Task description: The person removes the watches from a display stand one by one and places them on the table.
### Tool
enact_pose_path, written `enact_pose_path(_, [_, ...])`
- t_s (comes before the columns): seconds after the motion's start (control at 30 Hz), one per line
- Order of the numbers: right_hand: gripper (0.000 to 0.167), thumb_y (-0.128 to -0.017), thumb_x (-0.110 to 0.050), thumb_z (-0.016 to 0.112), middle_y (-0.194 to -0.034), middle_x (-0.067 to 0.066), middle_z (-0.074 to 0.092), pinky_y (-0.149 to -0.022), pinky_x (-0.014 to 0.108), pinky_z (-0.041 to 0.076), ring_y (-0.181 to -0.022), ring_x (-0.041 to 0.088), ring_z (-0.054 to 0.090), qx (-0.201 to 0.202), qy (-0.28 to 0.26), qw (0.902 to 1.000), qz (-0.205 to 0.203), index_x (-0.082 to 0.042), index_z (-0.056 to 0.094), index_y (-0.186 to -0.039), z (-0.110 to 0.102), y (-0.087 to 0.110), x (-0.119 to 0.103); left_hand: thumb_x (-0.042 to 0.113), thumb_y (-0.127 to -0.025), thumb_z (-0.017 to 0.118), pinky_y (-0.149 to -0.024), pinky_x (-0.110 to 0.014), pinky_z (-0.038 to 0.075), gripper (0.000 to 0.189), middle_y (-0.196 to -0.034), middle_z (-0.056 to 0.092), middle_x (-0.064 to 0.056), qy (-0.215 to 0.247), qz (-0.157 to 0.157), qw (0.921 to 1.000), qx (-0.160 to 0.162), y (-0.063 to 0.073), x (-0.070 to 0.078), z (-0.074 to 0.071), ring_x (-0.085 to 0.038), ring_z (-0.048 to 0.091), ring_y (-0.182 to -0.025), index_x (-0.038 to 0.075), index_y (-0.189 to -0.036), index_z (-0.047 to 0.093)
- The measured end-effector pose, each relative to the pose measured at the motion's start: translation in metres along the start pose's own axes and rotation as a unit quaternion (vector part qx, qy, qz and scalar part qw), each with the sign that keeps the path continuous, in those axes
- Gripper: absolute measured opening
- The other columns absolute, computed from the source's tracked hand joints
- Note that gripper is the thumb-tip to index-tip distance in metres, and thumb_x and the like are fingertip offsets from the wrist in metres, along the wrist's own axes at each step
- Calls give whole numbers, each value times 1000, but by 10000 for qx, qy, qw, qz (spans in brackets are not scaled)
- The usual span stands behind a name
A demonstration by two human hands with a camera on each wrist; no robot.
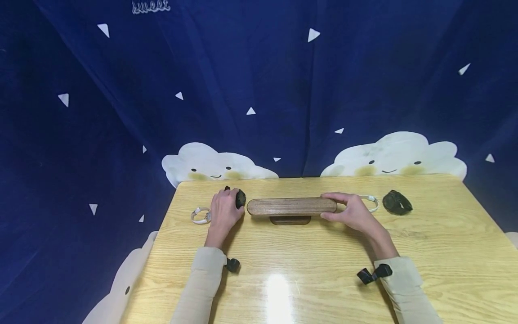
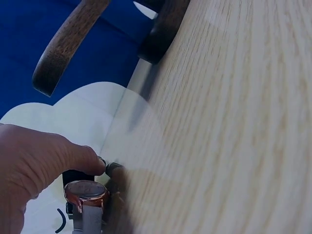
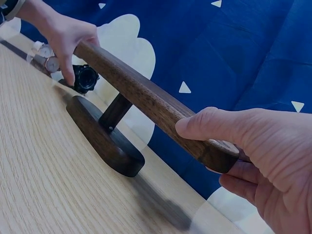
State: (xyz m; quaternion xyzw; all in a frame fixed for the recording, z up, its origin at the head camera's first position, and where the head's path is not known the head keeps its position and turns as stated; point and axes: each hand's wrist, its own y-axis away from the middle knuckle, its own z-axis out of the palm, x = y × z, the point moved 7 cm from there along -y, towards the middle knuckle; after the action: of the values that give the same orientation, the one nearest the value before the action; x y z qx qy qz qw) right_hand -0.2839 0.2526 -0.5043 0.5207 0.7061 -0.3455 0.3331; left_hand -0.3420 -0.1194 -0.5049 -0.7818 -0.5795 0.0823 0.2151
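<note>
A dark brown wooden T-bar watch stand (image 1: pixel 291 206) is upright on the table, its long rounded bar raised on a short post above an oval base (image 3: pixel 105 136). My right hand (image 1: pixel 352 211) grips the bar's right end, thumb on the near side and fingers on the far side. Left of the stand, my left hand (image 1: pixel 224 209) pinches a black wristwatch (image 3: pixel 85 79) whose dial faces the stand; fingers hide part of its strap. Close beside that hand lies a white-strapped watch (image 1: pixel 201 215) with a rose-gold case (image 2: pixel 87 190).
Behind my right hand lies another white watch (image 1: pixel 370 202), partly covered. A dark wristwatch (image 1: pixel 396 202) rests farther right. The wood-grain table (image 1: pixel 323 279) ends at a blue curtain (image 1: pixel 251 67) printed with clouds and triangles. Both sleeves have black straps at the cuffs.
</note>
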Motion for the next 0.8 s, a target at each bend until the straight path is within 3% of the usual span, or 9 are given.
enact_pose_path(0.3, [57,-81,-32,92,-136,12,70,-103,54,53,-130,37,61,43,196,9998,-49,-14,73,-132,2,-1,7,18,-74,92,-70,-46,53,61,-99,76,-19,414,48,9983,415,16,3,-5,-37,67,-84,2,-129,70])
enact_pose_path(0.6, [60,-81,-32,92,-133,14,71,-105,60,51,-128,41,62,103,402,9989,-233,-12,72,-134,1,-4,10,9,-83,80,-64,-40,46,43,-78,65,-8,1063,-144,9886,1055,38,8,-19,-30,57,-74,3,-125,73])
enact_pose_path(0.7, [60,-82,-31,91,-133,16,70,-108,63,48,-129,43,61,237,516,9976,-402,-9,71,-134,0,-3,7,9,-87,76,-69,-41,47,41,-90,68,-12,1250,-261,9860,1068,41,8,-22,-32,59,-82,3,-127,72])
enact_pose_path(0.8, [55,-85,-26,90,-133,17,70,-107,64,48,-128,44,62,726,669,9926,-710,-9,71,-133,-5,-1,3,9,-93,71,-92,-49,54,47,-122,69,-21,1618,-337,9819,924,43,13,-19,-37,64,-112,0,-138,65])
